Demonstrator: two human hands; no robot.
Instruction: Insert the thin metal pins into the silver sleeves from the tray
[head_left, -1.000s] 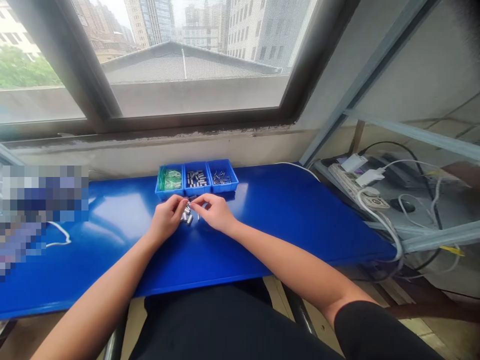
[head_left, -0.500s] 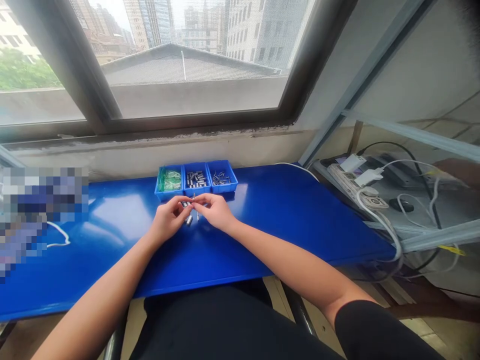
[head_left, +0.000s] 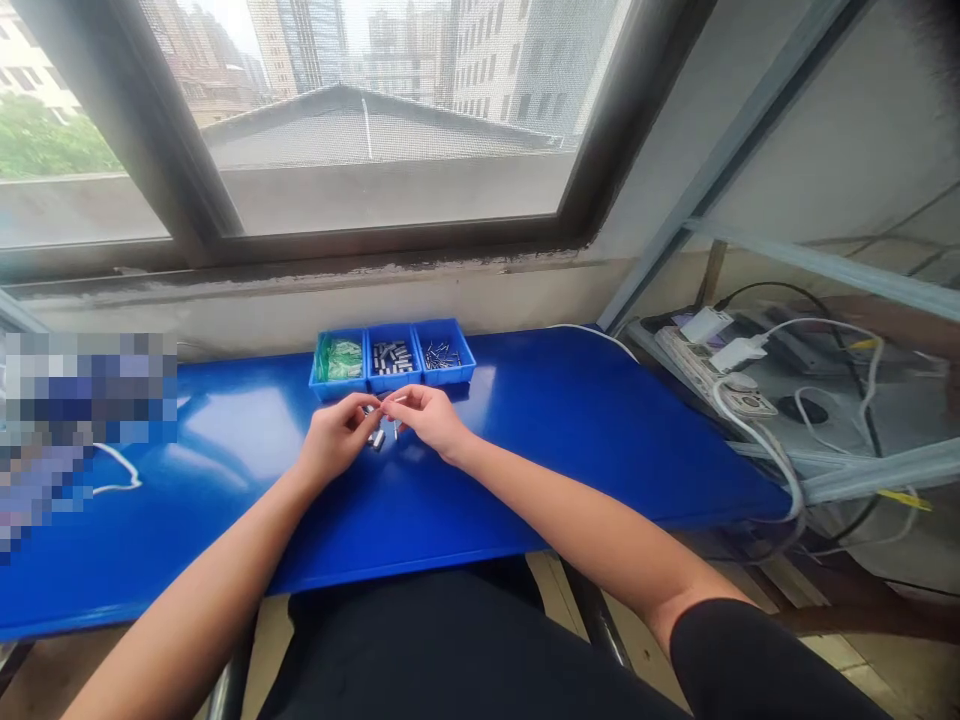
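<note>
Likely a small workshop — a blue table (head_left: pixel 585 420) carries blue bins (head_left: pixel 396 382) of sorted small parts (head_left: pixel 391 357) near its far edge. Right of the table are a bare metal frame (head_left: pixel 825 263) and a power strip (head_left: pixel 681 353) with chargers (head_left: pixel 739 354) — and behind the table, a window (head_left: pixel 480 190) shows city buildings (head_left: pixel 491 50).

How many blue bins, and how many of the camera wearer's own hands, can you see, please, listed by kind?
Blue bins: 3
Wearer's hands, left hand and right hand: 2
Total: 5
</note>
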